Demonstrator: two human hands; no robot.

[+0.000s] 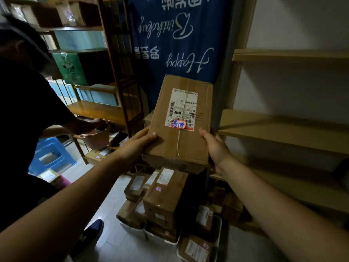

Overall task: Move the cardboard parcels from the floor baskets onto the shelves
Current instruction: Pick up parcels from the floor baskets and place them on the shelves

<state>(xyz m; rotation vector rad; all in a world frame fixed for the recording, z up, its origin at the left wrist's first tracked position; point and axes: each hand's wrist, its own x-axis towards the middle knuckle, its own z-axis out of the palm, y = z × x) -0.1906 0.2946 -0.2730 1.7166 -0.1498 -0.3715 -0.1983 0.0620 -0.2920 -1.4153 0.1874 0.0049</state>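
Parcel (179,125) mid-frame, lifted above floor baskets (217,235), clamped between left hand (139,142) and right hand (215,148). Carry step under way. Next, likely: swing right, slide onto bare shelf (283,133), right of frame.

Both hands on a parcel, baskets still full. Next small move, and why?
Probably swing the parcel right onto the bare light-wood shelf. The left hand and right hand already clamp its sides at about that shelf's height, clear of the floor baskets.
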